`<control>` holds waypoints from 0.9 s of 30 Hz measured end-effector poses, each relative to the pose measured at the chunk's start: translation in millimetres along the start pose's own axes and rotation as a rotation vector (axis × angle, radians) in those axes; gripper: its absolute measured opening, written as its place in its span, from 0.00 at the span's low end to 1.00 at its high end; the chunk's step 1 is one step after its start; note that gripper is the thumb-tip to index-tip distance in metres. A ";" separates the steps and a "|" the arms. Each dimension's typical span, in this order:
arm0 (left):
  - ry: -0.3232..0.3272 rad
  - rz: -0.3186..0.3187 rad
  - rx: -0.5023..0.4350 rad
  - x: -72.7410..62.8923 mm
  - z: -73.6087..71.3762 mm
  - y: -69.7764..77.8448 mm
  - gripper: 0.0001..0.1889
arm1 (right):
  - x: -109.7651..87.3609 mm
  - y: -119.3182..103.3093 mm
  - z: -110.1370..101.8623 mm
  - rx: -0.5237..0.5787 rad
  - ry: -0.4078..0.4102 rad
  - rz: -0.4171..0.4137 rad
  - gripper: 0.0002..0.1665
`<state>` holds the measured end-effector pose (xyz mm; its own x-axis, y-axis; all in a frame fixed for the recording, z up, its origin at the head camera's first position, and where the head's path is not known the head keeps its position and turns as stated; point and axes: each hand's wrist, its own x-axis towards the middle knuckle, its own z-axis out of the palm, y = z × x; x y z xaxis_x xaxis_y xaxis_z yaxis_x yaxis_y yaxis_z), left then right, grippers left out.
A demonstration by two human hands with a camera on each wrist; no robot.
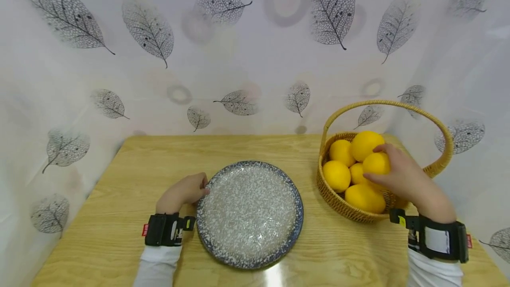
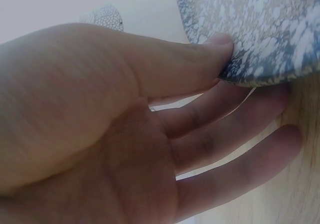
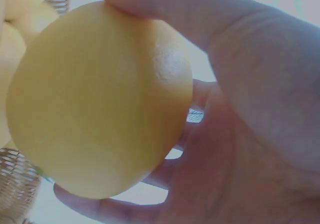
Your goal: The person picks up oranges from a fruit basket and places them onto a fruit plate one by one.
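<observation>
Fingers [image 2: 245,170] pinch a plate [image 1: 251,214] (left hand [image 1: 182,194]) and a yellow fruit [image 1: 376,164] (right hand [image 1: 408,178]).

No legible text or numbers

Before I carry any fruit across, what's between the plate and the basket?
Only a bare strip of wooden tabletop lies between the speckled plate and the wicker basket; the head view shows it.

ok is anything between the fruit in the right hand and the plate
Yes: other fruit and the near left rim of the basket stand between the held fruit in the right hand and the plate. Past the rim, nothing visible blocks the way.
</observation>
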<state>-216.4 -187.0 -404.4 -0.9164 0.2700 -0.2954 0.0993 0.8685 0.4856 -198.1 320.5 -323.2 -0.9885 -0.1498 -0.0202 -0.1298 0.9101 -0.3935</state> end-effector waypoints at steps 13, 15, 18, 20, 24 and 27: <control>-0.012 -0.007 0.029 -0.1 -1.1 0.3 0.07 | 0.8 -40.1 3.9 0.004 0.076 -0.057 0.46; -0.012 -0.008 0.028 -0.7 -0.2 0.3 0.07 | 0.0 -44.9 5.1 0.009 0.076 -0.059 0.45; -0.014 -0.014 0.022 -1.8 0.7 0.8 0.07 | -0.9 -51.6 6.1 0.007 0.080 -0.065 0.45; -0.017 -0.014 0.022 -2.3 0.9 1.0 0.07 | -1.2 -56.2 6.2 0.006 0.083 -0.070 0.45; -0.023 -0.013 0.018 -3.2 -0.8 2.8 0.07 | -0.8 -68.1 6.6 0.003 0.102 -0.095 0.43; -0.020 -0.019 0.016 -3.0 -3.2 4.4 0.07 | 0.7 -78.3 9.4 0.001 0.124 -0.123 0.42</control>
<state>-214.5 -185.2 -398.7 -0.9101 0.2620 -0.3211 0.0886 0.8800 0.4667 -187.9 245.6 -301.0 -0.9671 -0.2112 0.1415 -0.2504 0.8875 -0.3869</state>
